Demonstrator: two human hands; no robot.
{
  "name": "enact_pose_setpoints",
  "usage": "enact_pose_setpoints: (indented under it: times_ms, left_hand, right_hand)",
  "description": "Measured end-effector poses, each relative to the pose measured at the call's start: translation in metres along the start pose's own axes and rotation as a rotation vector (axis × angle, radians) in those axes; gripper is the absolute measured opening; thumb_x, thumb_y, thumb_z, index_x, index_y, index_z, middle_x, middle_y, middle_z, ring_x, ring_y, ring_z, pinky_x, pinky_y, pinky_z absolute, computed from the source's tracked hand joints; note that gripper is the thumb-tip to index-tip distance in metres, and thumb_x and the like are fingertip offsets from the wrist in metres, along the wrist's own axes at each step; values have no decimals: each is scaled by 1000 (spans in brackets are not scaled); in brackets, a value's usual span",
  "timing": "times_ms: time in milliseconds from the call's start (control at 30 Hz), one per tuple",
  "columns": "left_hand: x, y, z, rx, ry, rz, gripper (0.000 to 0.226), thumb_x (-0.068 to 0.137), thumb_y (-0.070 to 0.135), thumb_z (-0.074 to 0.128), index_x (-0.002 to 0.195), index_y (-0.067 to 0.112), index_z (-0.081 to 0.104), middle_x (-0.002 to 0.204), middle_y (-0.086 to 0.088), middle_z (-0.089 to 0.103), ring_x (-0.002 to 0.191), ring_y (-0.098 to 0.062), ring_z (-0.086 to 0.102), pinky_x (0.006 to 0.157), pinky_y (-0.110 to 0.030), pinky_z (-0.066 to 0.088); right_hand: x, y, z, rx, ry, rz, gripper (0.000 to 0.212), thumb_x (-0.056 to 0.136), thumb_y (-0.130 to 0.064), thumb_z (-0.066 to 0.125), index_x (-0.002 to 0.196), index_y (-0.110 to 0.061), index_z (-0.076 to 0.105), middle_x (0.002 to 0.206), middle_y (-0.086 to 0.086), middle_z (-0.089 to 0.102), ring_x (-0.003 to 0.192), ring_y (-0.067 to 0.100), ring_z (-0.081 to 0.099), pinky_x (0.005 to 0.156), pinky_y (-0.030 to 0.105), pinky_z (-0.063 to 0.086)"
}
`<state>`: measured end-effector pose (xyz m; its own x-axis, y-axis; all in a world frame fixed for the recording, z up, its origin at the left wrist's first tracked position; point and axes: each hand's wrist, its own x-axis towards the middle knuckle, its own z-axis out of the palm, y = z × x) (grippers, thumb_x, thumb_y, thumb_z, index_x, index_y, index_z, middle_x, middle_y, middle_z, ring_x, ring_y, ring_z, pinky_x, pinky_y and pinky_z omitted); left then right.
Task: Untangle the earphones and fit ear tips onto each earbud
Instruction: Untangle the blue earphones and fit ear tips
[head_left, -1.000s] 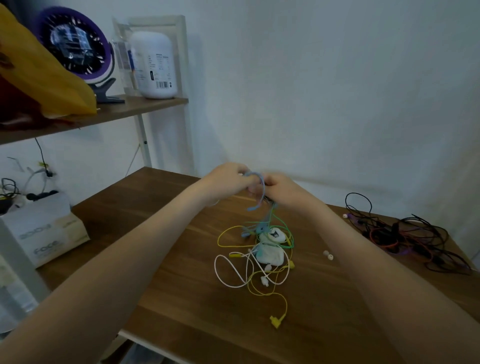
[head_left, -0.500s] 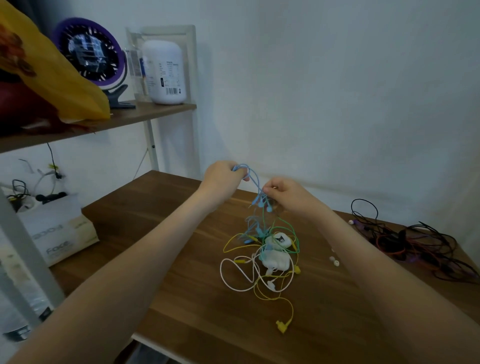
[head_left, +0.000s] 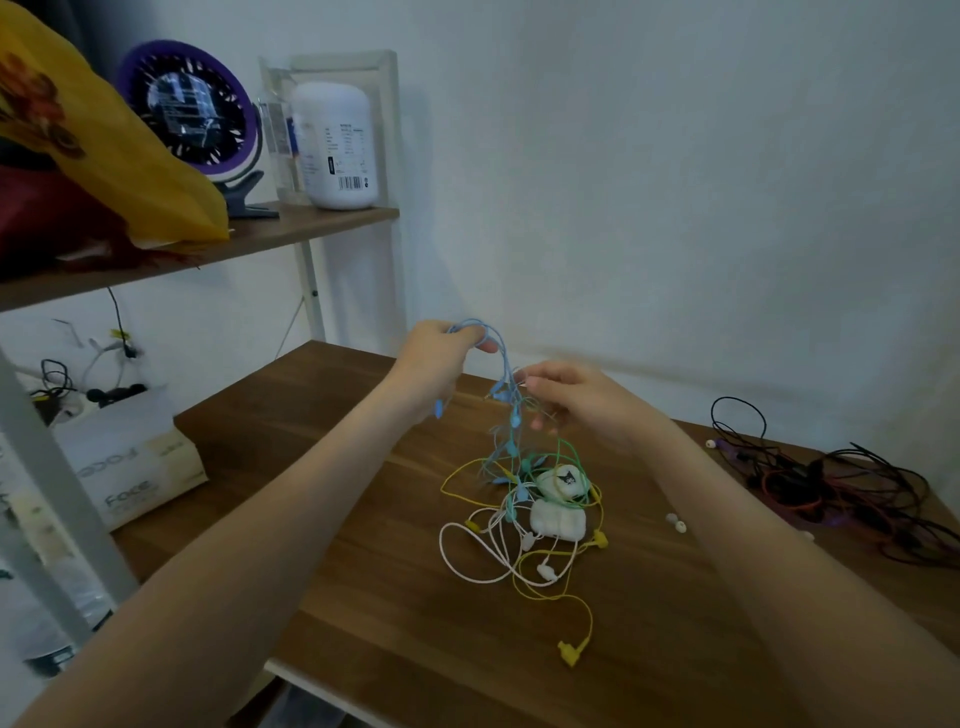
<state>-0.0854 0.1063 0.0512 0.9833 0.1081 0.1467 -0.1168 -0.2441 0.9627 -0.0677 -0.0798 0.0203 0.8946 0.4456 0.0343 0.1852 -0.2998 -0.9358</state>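
Note:
A tangle of blue, green, yellow and white earphones (head_left: 524, 514) lies mid-table around two small white cases (head_left: 558, 519). My left hand (head_left: 441, 353) is raised above the table and grips a bunch of the blue earphone cord (head_left: 501, 364), which hangs down into the tangle. My right hand (head_left: 576, 400) pinches the same blue cord lower down, just right of the left hand. Two loose white ear tips (head_left: 675, 523) rest on the wood to the right of the tangle. A yellow plug (head_left: 569, 652) trails toward the front edge.
A heap of black, red and purple cables (head_left: 841, 483) sits at the table's right. A shelf (head_left: 291, 228) on the left carries a purple fan (head_left: 192, 109), a white bottle (head_left: 335, 145) and a yellow bag (head_left: 104, 145). A tissue box (head_left: 130, 467) stands lower left.
My hands were together a second ago. The left hand has since lifted and moved left with the blue cord, and the right hand has drawn away to the right, stretching the cord out of the tangle.

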Motion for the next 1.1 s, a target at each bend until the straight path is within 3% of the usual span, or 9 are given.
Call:
enact_pose_setpoints:
  times_ms: [133,233,367,500,767,900,967,1033,1100]
  left_hand:
    - [2,1,7,-139,-61,4,28,98,23,50,80,8,65,40,6,26,34,-10,17,36,-19,16]
    - [6,0,7,-123,-39,-13,30,99,25,50,79,9,65,50,0,39,31,-9,20,34,-18,18]
    - [15,-8,2,50,-21,-106,26,98,23,49,81,11,64,70,-3,58,33,-8,25,35,-18,21]
    - [18,-18,-5,180,-12,-136,22,97,19,49,82,11,63,71,-1,63,43,-11,34,44,-21,28]
    - [23,-48,-14,408,-147,-264,8,96,11,52,100,9,59,86,-8,61,61,-13,47,52,-21,40]
    - [20,-54,-14,538,-321,-347,57,90,3,52,143,18,37,136,-11,46,94,-21,55,86,-37,48]
    - [14,-46,-11,495,-474,-363,79,86,-1,54,151,28,19,153,-12,27,103,-27,54,89,-40,46]
    - [8,-35,-4,416,-606,-352,84,86,1,57,151,34,16,159,-5,13,126,-30,41,95,-41,38]
    - [5,-30,4,333,-664,-310,78,86,13,64,149,35,23,157,0,17,138,-24,23,109,-43,21]
  right_hand:
    - [-2,2,2,-75,-142,30,25,92,-15,61,117,-11,60,88,0,65,64,6,61,62,19,49]
    - [-3,7,2,-50,-89,14,18,91,-9,62,108,-10,63,86,3,64,69,8,59,65,18,49]
    - [-6,14,-6,-45,42,-31,14,93,-11,58,105,-8,64,83,2,58,71,9,53,65,16,43]
    - [-9,22,-17,3,131,-12,25,94,-9,56,118,-13,53,78,7,52,67,16,47,65,28,41]
    - [-11,31,-29,-85,69,-20,13,90,-16,64,102,-17,61,88,9,58,65,10,51,56,22,43]
    - [-11,32,-27,-153,47,-41,11,92,-17,61,100,-24,65,88,9,61,69,12,52,60,22,44]
    - [-9,32,-27,-154,47,-36,12,92,-16,60,102,-22,64,88,8,64,67,8,53,59,21,44]
    - [-9,31,-26,-114,53,-31,10,94,-11,56,100,-17,61,82,4,65,66,9,54,59,21,44]
    - [-9,30,-26,-95,52,-40,10,95,-7,53,96,-14,61,76,0,65,64,9,55,59,19,44]
